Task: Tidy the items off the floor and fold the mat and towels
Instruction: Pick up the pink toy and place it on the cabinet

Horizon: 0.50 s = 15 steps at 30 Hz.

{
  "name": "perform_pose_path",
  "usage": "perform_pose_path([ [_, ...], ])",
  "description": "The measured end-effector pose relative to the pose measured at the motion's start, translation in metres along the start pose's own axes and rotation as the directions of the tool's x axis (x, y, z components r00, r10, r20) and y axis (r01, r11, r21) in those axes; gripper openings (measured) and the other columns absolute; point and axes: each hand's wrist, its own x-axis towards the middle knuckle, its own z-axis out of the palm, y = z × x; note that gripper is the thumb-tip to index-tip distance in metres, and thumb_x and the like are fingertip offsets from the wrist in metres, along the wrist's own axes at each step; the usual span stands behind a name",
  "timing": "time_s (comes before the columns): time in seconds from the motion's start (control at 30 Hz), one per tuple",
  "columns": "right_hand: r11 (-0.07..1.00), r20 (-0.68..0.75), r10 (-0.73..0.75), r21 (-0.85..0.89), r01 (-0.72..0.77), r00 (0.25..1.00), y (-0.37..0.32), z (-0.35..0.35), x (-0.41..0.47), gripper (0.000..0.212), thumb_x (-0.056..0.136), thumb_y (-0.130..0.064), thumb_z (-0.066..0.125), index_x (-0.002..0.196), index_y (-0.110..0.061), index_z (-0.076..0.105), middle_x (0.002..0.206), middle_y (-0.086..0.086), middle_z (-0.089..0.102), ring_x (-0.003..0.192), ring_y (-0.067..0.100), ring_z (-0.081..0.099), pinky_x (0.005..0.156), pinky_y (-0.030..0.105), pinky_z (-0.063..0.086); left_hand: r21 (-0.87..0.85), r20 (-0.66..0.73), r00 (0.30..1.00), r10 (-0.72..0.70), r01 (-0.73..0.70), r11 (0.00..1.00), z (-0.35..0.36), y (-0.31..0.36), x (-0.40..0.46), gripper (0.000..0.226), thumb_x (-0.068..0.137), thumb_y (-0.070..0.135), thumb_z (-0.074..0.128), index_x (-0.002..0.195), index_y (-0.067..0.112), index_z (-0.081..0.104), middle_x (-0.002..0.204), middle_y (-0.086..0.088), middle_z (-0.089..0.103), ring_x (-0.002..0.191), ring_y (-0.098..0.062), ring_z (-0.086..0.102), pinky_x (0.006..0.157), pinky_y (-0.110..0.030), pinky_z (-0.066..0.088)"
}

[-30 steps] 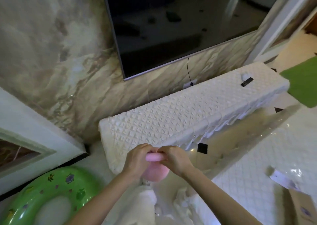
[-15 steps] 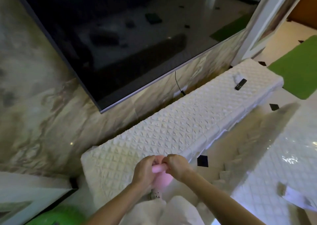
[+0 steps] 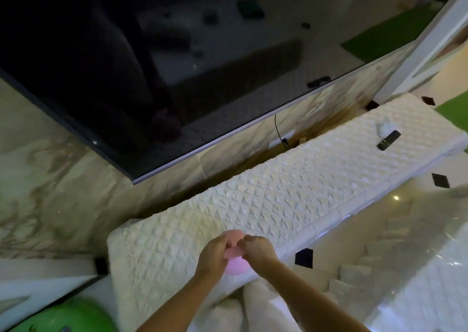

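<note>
I hold a pink object between my left hand and right hand, fingers curled round it, over the near end of the white quilted bench. My fingers hide its shape and any label. A black remote lies at the bench's far end, its markings too small to read.

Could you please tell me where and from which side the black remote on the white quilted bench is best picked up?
Pinch the black remote across its long edges, probably from above: it lies flat on the quilted bench, slim, with a white lump close beside its far end.
</note>
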Motion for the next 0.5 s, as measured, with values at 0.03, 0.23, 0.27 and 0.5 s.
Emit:
perform_pose_path([
  [0.03,1.000,0.012,-0.012,-0.013,0.012,1.000,0.005,0.003,0.007,0.027,0.095,-0.010,0.043,0.119,-0.012,0.054,0.116,0.010,0.057,0.104,0.028,0.057,0.082,0.034,0.043,-0.041,0.011,0.999,-0.034,0.034,0.999,0.006,-0.002,0.009,0.014,0.090,0.010,0.050,0.093,0.015,0.063,0.090,0.004,0.064,0.093,-0.019,0.060,0.071,-0.016,0.047],
  [0.23,0.998,0.037,-0.043,-0.053,0.045,0.998,0.029,0.023,0.040,0.027,0.095,-0.011,0.044,0.121,-0.011,0.052,0.117,0.009,0.058,0.105,0.027,0.058,0.082,0.033,0.044,-0.082,0.016,0.999,-0.043,0.044,0.996,0.023,-0.002,0.037,0.021,0.089,0.011,0.055,0.110,0.012,0.059,0.111,-0.002,0.063,0.100,-0.016,0.058,0.085,-0.025,0.049],
  [0.27,0.998,0.043,-0.041,-0.054,0.043,0.998,0.032,0.026,0.044,0.027,0.094,-0.011,0.045,0.120,-0.012,0.053,0.117,0.008,0.058,0.105,0.026,0.058,0.082,0.033,0.045,-0.078,0.024,0.998,-0.052,0.054,0.996,0.027,-0.002,0.042,0.023,0.090,0.012,0.054,0.113,0.013,0.057,0.113,-0.002,0.062,0.102,-0.015,0.058,0.087,-0.024,0.048],
  [0.5,0.996,0.095,-0.032,-0.084,0.040,0.995,0.045,0.040,0.065,0.026,0.094,-0.014,0.046,0.119,-0.013,0.052,0.116,0.004,0.059,0.105,0.024,0.058,0.079,0.031,0.045,-0.109,0.033,0.995,-0.098,0.101,0.989,0.056,-0.010,0.059,0.035,0.091,0.006,0.048,0.126,0.009,0.051,0.130,-0.007,0.054,0.119,-0.019,0.048,0.087,-0.009,0.032],
])
